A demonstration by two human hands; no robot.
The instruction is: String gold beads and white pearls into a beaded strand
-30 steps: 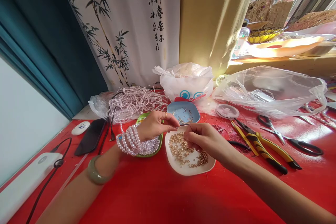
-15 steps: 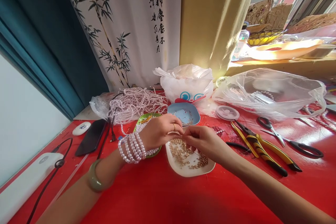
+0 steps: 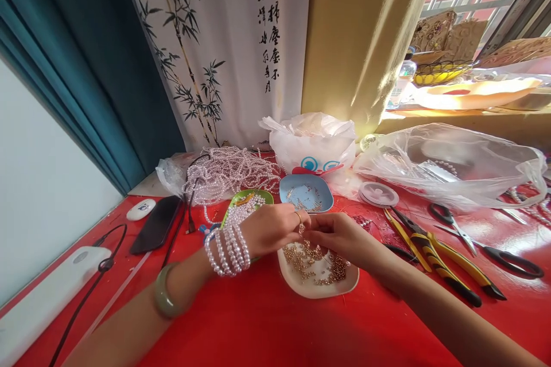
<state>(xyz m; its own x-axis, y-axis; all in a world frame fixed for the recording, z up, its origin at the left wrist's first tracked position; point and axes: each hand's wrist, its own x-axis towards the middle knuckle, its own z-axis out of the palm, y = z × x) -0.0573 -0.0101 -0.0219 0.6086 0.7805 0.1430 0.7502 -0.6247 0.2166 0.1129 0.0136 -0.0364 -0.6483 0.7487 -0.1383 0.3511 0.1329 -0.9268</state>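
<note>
My left hand (image 3: 275,230), with a ring and several strands of white pearl beads (image 3: 228,249) round the wrist, is closed with its fingertips pinched. Meeting it fingertip to fingertip, my right hand (image 3: 342,236) is pinched too. A small light bit shows between the fingers, too small to name. Both hands are over the far part of a white dish (image 3: 316,291) of gold and brown beads (image 3: 305,261). Beyond them sits a blue dish (image 3: 328,189) with small pieces in it. A green dish (image 3: 269,194) of white pearls is partly hidden behind my left hand.
Pearl strands (image 3: 236,169) are heaped at the back left, near a black phone (image 3: 157,225). Pliers (image 3: 447,266), scissors (image 3: 512,261) and a white spool (image 3: 379,194) lie on the right. Plastic bags (image 3: 451,163) stand at the back of the red table (image 3: 258,332).
The view has tilted, so everything sits a little lower and further right. My hands stay together over the white dish, fingertips still pinched, with the left fingers slightly more curled.
</note>
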